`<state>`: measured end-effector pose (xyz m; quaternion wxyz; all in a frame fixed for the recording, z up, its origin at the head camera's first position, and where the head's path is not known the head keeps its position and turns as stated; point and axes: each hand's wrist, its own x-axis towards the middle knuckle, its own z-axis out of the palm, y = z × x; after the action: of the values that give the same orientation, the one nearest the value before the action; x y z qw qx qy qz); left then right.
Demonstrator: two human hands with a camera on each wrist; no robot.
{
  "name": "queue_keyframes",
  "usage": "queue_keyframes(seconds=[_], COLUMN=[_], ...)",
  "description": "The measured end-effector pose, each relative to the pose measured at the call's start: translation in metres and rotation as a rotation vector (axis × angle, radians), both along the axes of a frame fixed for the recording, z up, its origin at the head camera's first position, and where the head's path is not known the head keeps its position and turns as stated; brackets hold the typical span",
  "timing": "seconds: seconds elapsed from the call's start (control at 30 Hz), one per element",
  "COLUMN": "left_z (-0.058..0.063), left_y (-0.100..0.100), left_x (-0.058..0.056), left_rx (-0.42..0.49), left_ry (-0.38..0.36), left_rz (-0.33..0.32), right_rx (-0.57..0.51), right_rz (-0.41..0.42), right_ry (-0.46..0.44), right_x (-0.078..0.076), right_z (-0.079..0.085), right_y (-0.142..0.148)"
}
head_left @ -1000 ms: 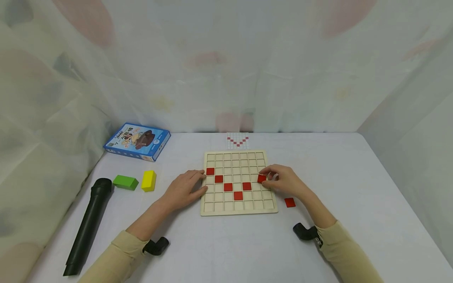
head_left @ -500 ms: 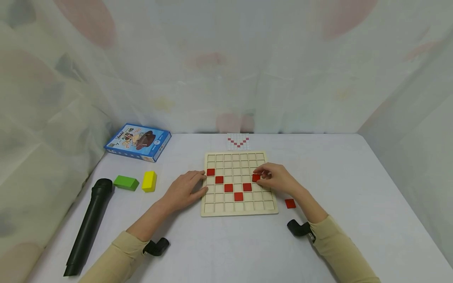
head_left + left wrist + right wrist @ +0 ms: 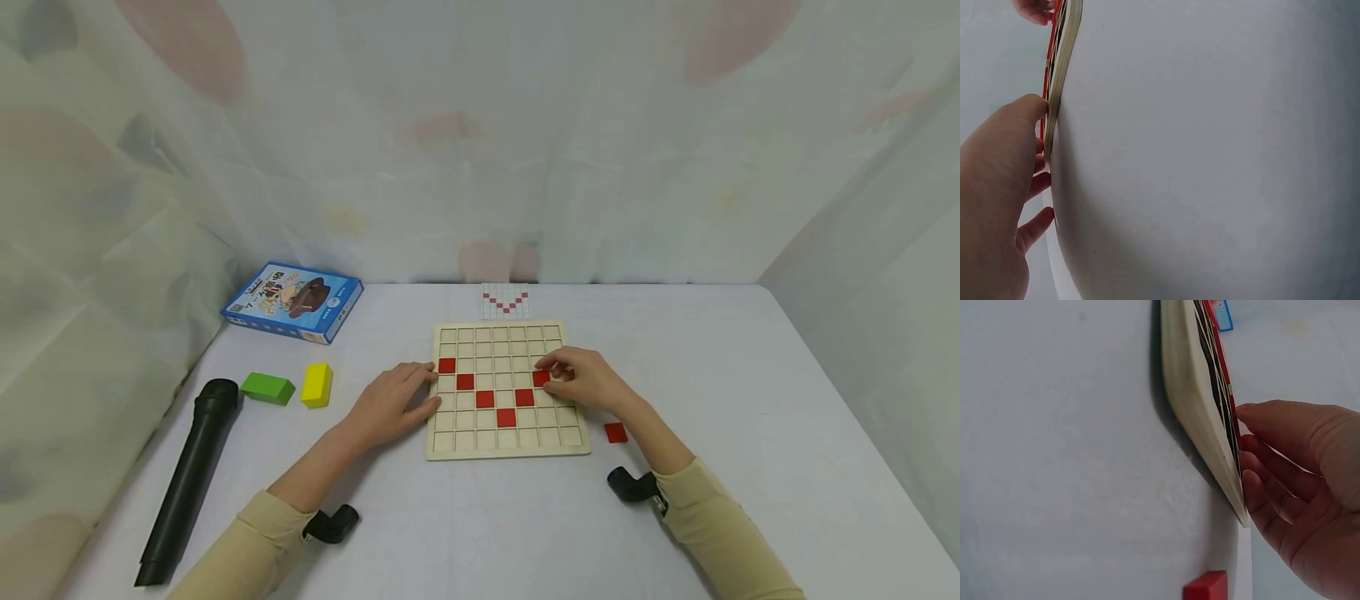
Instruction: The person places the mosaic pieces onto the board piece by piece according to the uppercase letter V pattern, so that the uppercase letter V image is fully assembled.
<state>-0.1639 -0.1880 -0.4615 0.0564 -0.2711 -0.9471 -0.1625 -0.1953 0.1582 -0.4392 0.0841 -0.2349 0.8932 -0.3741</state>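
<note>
A pale wooden grid board (image 3: pixel 508 446) lies on the table, with several red square tiles forming a slanting line and a turn upward. My left hand (image 3: pixel 388 404) rests at the board's left edge, its fingers and thumb touching the rim. Over the right part of the board, my right hand (image 3: pixel 588 379) holds a red tile (image 3: pixel 541 378) between thumb and fingers, at a grid cell up and right of another red tile (image 3: pixel 524 397). In the right wrist view the fingertips meet the board's surface. A loose red tile (image 3: pixel 616 432) lies right of the board.
A small pattern card (image 3: pixel 506 302) with a red V lies behind the board. To the left are a blue box (image 3: pixel 292 302), a green block (image 3: pixel 267 388), a yellow block (image 3: pixel 317 385) and a dark tube-like object (image 3: pixel 187 483). Curtains (image 3: pixel 480 142) hang behind the table.
My right hand has moved slightly left with the red tile, bringing it over a cell in line with the others. The left hand has stayed at the board's edge.
</note>
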Motion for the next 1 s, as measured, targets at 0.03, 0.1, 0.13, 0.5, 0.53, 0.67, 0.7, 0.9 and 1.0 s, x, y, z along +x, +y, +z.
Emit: queue_keyframes(seconds=[0.03,0.1,0.13,0.5,0.53,0.67,0.7,0.9,1.0], left_z=[0.0,0.0,0.001,-0.001,-0.002,-0.003,-0.003,-0.001,-0.001], left_y=[0.0,0.0,0.0,0.0,-0.001,-0.001,-0.002,-0.001,-0.001], left_x=[0.0,-0.001,-0.001,-0.001,-0.001,-0.002,-0.002,-0.002,-0.002], left_rx=[-0.003,-0.006,-0.006,-0.007,-0.007,-0.009,-0.008,-0.005,-0.003], left_ry=[-0.003,-0.009,-0.012,-0.024,-0.024,-0.025,-0.025,-0.031,-0.031], left_rz=[0.001,0.0,-0.001,0.005,0.005,0.005,0.004,0.0,-0.002], right_rx=[-0.003,-0.012,-0.02,-0.096,-0.092,-0.069,-0.067,-0.047,-0.033], right_rz=[-0.001,-0.01,-0.017,-0.016,-0.014,0.014,0.02,0.028,0.033], right_ry=[-0.002,-0.013,-0.017,-0.043,-0.063,-0.114,-0.12,-0.137,-0.143], right_x=[0.001,0.002,0.003,0.013,0.015,0.022,0.023,0.034,0.04], right_z=[0.0,0.001,0.002,0.009,0.009,0.007,0.005,0.002,0.002], right_y=[0.0,0.002,0.002,0.033,0.037,0.05,0.053,0.069,0.076])
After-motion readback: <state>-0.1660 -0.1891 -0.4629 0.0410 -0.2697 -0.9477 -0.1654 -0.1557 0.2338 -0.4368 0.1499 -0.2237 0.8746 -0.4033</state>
